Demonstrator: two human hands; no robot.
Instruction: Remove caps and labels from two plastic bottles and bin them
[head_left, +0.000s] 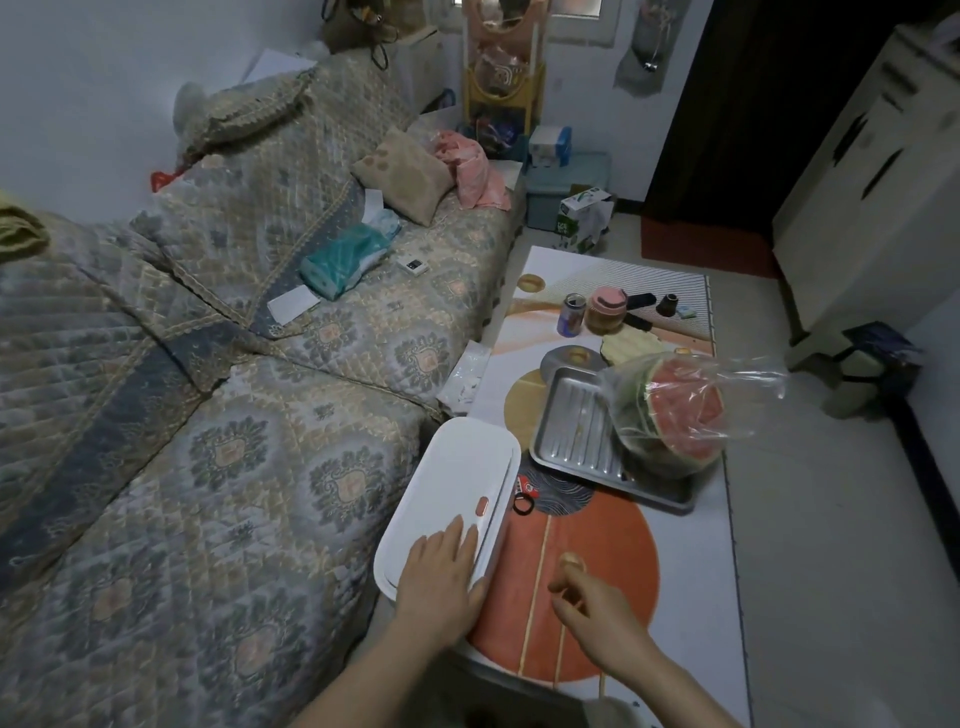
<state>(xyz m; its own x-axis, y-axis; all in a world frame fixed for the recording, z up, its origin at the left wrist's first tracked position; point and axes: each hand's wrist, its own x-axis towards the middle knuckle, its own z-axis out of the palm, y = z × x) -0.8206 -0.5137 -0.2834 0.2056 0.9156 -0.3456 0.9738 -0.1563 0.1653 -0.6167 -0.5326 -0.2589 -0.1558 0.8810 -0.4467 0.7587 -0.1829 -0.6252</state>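
Observation:
No plastic bottle, cap or label shows in the head view. My left hand (441, 577) lies flat, palm down, on the near end of a white oblong lidded box (462, 457) at the left edge of the low table (691, 571). Its fingers are spread and hold nothing. My right hand (592, 603) hovers over the orange circle printed on the table cover, to the right of the box. Its fingers are curled in with the thumb up, and I see nothing between them.
A steel tray (571, 415) holds a cut watermelon in a clear bag (675, 415). Behind it stand a drinks can (571, 314) and a pink-lidded jar (605, 312). A black hair tie (523, 504) lies by the box. A quilted sofa (234, 415) runs along the left.

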